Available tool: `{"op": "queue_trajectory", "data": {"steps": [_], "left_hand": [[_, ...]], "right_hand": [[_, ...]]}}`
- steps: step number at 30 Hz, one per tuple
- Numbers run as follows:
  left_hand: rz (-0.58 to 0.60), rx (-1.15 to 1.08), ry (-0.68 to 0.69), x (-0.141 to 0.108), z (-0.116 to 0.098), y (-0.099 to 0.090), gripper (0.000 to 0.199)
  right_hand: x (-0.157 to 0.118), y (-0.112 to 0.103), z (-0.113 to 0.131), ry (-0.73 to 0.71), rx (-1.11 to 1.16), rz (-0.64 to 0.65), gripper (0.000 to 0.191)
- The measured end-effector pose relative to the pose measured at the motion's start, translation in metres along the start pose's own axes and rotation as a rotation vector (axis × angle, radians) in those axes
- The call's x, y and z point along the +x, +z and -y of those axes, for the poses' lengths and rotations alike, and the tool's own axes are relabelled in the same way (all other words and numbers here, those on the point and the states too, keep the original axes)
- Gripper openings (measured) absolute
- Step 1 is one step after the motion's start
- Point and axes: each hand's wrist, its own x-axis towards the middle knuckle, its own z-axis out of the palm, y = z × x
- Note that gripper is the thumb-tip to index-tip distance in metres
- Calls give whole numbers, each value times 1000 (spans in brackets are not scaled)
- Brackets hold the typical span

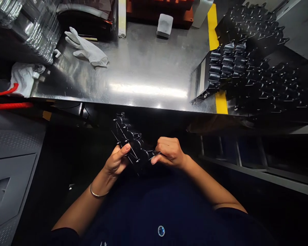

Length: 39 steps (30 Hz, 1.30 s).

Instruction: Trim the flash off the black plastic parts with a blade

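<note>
Both my hands hold a black moulded plastic part (129, 138) up over my lap, below the table edge. It is a ribbed, spiky piece with small metal-tipped pins. My left hand (116, 159) grips its lower edge, with the thumb lying across its face. At its near end, my right hand (169, 153) pinches it between thumb and fingers. A thin metal bangle (99, 192) circles my left wrist. The far end of the part sticks out past my hands, towards the table.
A steel table (143, 73) lies ahead, with rows of similar black parts (259, 65) piled on the right over a yellow tape line (213, 27). A white glove (86, 48), white cloth (22, 78), grey block (165, 25) and transparent stacked trays (38, 30) are there too. A red handle (5, 100) juts in at left.
</note>
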Motion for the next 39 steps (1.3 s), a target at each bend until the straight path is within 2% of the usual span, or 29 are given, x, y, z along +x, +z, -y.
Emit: {"op": "queue_trajectory", "data": {"steps": [2,5,10,13,16,17,18,20,21,22,23,26,29,30,32,33,35,39], "left_hand": [[-1,2,26,0,1,2,35],[-6,-8,40,0,3,6,39],[1,-31,38,2,4,2,33],[39,-51,-79,3,-1,-9,28],[206,-38,-317,4,-8,-15,24],[284,-12,-404,4,-10,-15,27],[356,21,-483,3,-10,-15,32],[464,82,-591,3,-9,-15,41],[487,92,-601,3,-8,-16,40],[496,90,-588,2,-7,-18,36],[493,78,-558,2,-6,-20,29],[368,9,-346,1,-5,-19,8],[198,27,-93,1,-6,-5,24],[146,36,-32,2,-5,1,26],[27,11,51,4,-2,11,17],[-38,-19,81,5,0,14,10],[-126,-69,113,7,3,16,9],[-116,-108,56,8,5,17,8]], "right_hand": [[1,0,0,-20,-36,-30,54],[2,-1,1,38,-57,-80,52],[2,-3,3,75,-44,-17,55],[1,-8,-3,49,134,-16,50],[4,-16,-15,156,291,-228,24],[5,-19,-19,226,332,-261,27],[7,-21,-23,287,383,-232,42],[9,-24,-28,335,520,-41,63],[9,-26,-29,336,572,42,63],[9,-26,-29,344,598,70,59],[9,-27,-28,372,601,42,54],[6,-21,-22,562,582,-199,45],[6,-3,-13,736,635,-362,42],[6,3,-9,765,674,-360,44],[6,14,-5,787,783,-262,51],[6,17,-4,787,835,-209,54],[5,16,-4,790,857,-169,50],[5,3,-9,770,707,-216,34]]}}
